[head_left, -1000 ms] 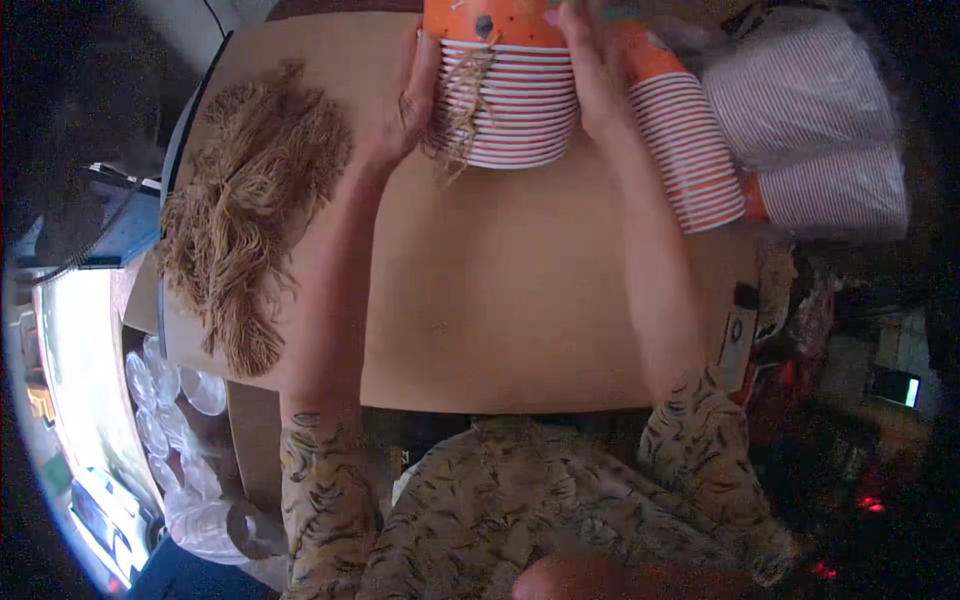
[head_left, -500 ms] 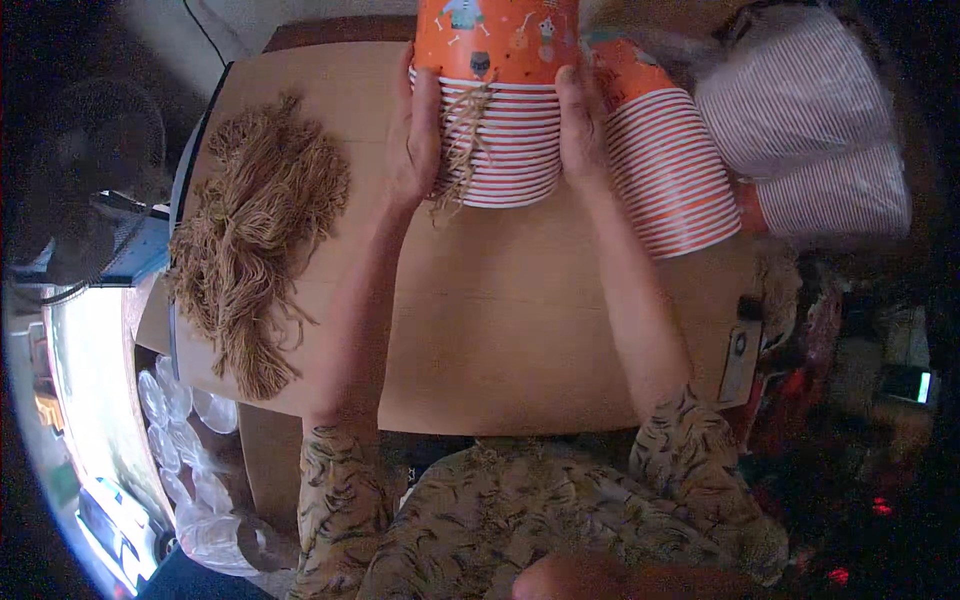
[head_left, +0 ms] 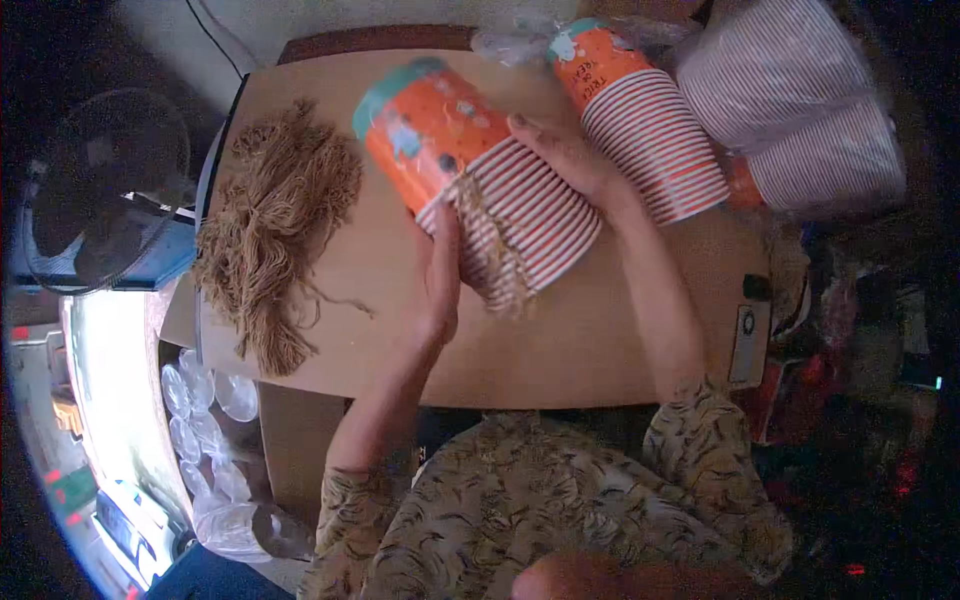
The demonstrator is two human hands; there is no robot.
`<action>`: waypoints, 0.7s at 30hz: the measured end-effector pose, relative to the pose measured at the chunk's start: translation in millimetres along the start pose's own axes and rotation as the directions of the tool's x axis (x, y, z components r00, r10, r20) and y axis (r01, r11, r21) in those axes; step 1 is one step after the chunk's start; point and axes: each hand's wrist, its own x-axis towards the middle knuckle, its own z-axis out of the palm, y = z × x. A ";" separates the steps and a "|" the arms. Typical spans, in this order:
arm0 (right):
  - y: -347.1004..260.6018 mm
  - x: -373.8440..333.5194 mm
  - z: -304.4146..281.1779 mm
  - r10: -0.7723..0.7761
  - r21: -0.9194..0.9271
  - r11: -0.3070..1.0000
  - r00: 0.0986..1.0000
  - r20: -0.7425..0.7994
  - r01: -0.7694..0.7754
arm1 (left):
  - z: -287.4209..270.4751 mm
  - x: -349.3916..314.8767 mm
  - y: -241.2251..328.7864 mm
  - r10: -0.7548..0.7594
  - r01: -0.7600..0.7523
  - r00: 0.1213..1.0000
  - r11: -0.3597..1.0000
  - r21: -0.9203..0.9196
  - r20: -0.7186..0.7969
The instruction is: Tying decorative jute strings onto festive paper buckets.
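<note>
Between both hands is a stack of nested orange paper buckets [head_left: 550, 205] with a teal end and striped rims. It lies tilted over the table, teal end to the upper left, rims to the lower right. My left hand [head_left: 440, 265] grips its lower left side, some fingers hidden beneath. My right hand [head_left: 575, 165] presses along its upper right side. Short strands of brown twine [head_left: 490, 225] hang along the rims. To the left lies a large loose bundle of brown twine [head_left: 270, 220]. Right of my right hand lies a second bucket stack [head_left: 655, 135].
At the far right are bucket stacks wrapped in clear plastic [head_left: 775, 85]. The brown table [head_left: 520, 365] spreads beneath everything. A fan [head_left: 105, 190] stands at the left, with clear plastic containers [head_left: 205, 420] below the table's left edge.
The held bucket stack has come nearer and turned, its teal end swinging to the left. Both hands moved with it. The second bucket stack now shows more fully.
</note>
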 end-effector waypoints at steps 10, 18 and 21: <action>4.9 -73.4 -20.5 -0.029 0.228 0.973 1.000 0.009 0.026 | -45.9 -17.8 87.4 0.097 0.004 0.994 0.379 0.925 -0.044; -40.5 -146.8 19.0 -0.223 -0.235 0.952 0.971 -0.084 0.198 | -37.4 88.3 105.2 0.490 -0.881 0.464 0.168 0.442 0.738; -34.3 -141.8 43.0 -0.194 -0.410 0.911 0.930 -0.312 0.052 | -20.5 109.0 92.2 0.464 -0.889 0.456 0.282 0.361 0.760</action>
